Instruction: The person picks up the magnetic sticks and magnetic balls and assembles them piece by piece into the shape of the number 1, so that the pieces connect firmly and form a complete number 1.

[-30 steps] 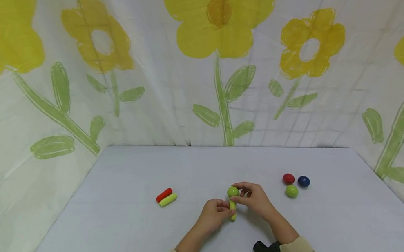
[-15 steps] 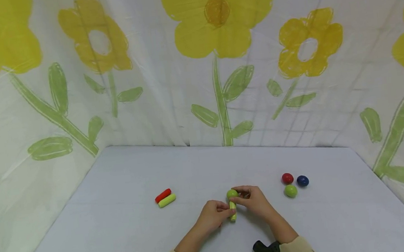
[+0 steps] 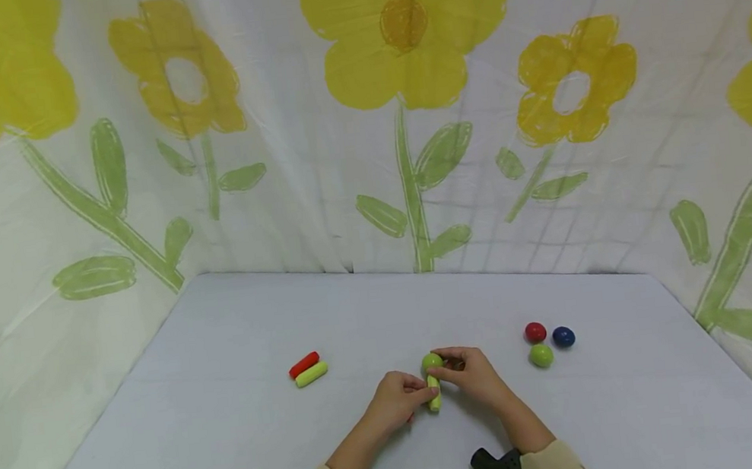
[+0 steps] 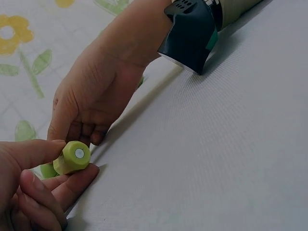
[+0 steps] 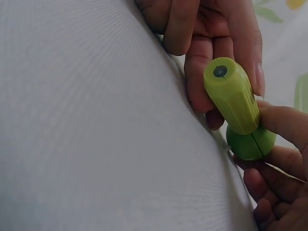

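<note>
A yellow-green magnetic building rod [image 3: 435,401] joins end to end with a green ball [image 3: 431,361] just above the table. My left hand [image 3: 392,402] pinches the rod between thumb and fingers. With its thumb and fingers, my right hand [image 3: 476,376] holds the ball at the rod's far end. The right wrist view shows the rod's faceted side [image 5: 235,98] meeting the split-lined ball [image 5: 250,143], and a dark disc in its free end. In the left wrist view that rod end [image 4: 76,156] faces me, with most of the ball hidden behind it. A small red bit shows under my left hand, mostly hidden.
On the white table [image 3: 233,448], a red rod [image 3: 304,364] and a yellow-green rod [image 3: 311,373] lie side by side at left. To the right sit a red ball [image 3: 535,332], a blue ball [image 3: 563,337] and another green ball [image 3: 542,356]. A flowered curtain [image 3: 317,195] hangs behind.
The ball and rod have come slightly nearer to me, still held by both hands. The red bit under my left hand has come into sight. The loose pieces stay put.
</note>
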Demonstrator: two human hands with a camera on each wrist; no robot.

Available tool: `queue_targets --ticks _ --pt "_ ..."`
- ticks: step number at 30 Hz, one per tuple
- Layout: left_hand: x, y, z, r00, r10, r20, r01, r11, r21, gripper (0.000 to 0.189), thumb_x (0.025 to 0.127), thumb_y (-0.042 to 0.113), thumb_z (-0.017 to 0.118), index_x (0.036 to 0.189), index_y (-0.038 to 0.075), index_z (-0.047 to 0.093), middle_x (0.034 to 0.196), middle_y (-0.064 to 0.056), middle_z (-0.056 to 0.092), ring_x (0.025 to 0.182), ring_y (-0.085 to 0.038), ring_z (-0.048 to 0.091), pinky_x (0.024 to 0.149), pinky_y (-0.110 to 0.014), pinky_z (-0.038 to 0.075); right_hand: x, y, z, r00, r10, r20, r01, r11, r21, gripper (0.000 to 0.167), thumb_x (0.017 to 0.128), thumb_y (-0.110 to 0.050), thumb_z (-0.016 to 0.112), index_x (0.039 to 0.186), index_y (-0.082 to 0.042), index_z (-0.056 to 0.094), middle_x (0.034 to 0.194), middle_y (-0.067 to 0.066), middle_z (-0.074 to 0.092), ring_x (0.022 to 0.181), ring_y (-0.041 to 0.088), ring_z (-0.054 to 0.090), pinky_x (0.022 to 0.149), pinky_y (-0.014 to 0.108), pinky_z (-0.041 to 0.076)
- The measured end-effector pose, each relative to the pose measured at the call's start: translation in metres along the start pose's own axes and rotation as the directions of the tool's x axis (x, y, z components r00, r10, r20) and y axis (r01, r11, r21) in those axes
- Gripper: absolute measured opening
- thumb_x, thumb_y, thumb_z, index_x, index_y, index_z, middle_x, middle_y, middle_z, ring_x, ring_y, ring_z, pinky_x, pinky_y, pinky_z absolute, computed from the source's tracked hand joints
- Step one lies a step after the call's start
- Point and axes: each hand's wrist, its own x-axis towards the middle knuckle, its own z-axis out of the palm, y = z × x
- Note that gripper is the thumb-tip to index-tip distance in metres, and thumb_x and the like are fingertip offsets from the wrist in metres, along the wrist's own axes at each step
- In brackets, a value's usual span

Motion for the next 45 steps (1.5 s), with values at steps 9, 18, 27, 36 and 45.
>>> queue_targets --ticks 9,18,27,36,45 --pt "0.002 0.0 -0.001 1.0 -0.005 -0.01 0.006 0.999 0.047 0.022 0.086 0.02 0.073 0.088 -0.003 0.072 0.064 0.005 0.06 0.045 -0.004 0.04 0.044 -0.019 0.033 -0.006 -0.005 -0.011 0.992 0.075 -0.099 -0.082 0.994 -0.073 0.032 0.088 -0.021 0.073 0.112 -0.001 0.071 0.09 0.002 0.067 0.079 0.013 0.055 0.064 0.028 0.044" --pt "0.002 0.0 0.001 1.0 -0.019 -0.017 0.02 0.999 0.045 0.02 0.087 0.017 0.073 0.088 -0.004 0.071 0.064 0.005 0.059 0.047 -0.005 0.04 0.044 -0.019 0.033 -0.019 0.005 -0.043 0.97 0.101 -0.219 -0.134 0.981 -0.142 0.03 0.086 -0.016 0.075 0.112 -0.001 0.071 0.085 0.004 0.064 0.073 0.014 0.048 0.058 0.023 0.039" --pt "0.001 0.003 -0.001 0.999 -0.037 -0.001 0.037 0.998 0.046 0.02 0.088 0.016 0.072 0.09 -0.004 0.07 0.068 0.003 0.061 0.047 -0.005 0.04 0.044 -0.018 0.032 -0.036 0.009 -0.079 0.93 0.015 -0.367 -0.13 0.947 -0.293 0.034 0.084 -0.012 0.077 0.114 0.002 0.069 0.083 0.01 0.063 0.061 0.014 0.04 0.052 0.025 0.033" --pt "0.002 0.005 -0.002 0.999 -0.04 -0.004 0.04 0.998 0.054 0.019 0.088 0.016 0.072 0.089 -0.003 0.07 0.066 0.004 0.059 0.045 -0.004 0.038 0.043 -0.018 0.031 -0.052 0.021 -0.11 0.9 -0.005 -0.437 -0.155 0.931 -0.331 0.033 0.082 -0.01 0.078 0.111 0.003 0.07 0.082 0.01 0.06 0.061 0.013 0.036 0.052 0.025 0.032" --pt "0.0 0.002 -0.003 0.999 -0.039 0.008 0.038 0.998 0.053 0.02 0.088 0.016 0.072 0.091 -0.004 0.07 0.07 0.002 0.063 0.047 -0.004 0.04 0.044 -0.018 0.033 -0.063 0.029 -0.118 0.908 0.072 -0.413 -0.22 0.92 -0.324 0.036 0.085 -0.015 0.076 0.116 0.001 0.069 0.085 0.011 0.059 0.069 0.019 0.039 0.054 0.027 0.032"
